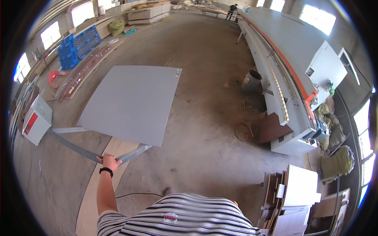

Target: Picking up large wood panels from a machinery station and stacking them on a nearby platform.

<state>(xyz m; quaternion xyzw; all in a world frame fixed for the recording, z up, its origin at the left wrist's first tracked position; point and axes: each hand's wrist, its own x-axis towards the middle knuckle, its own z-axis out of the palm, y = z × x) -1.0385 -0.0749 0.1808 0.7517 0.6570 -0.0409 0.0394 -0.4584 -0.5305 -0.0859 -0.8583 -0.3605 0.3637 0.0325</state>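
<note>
My left hand (110,161) reaches out with its fingers wrapped round a grey metal bar (75,147); a black band circles the wrist. The bar looks bent by the lens and runs from beside a white cabinet to the near corner of a large grey panel (130,104). This flat panel lies ahead of me, and bar ends meet its near edge; what holds it up is hidden beneath. Under the bar a long strip of light wood board (93,196) lies on the floor. Of my right hand nothing clear shows.
A white cabinet with a red panel (37,120) stands left. The long grey machine (271,78) lines the right side, a dark bin (252,81) beside it. Stacked boards (297,188) stand near right. A black cable (138,193) crosses the floor by my foot. Another person (232,11) is far off.
</note>
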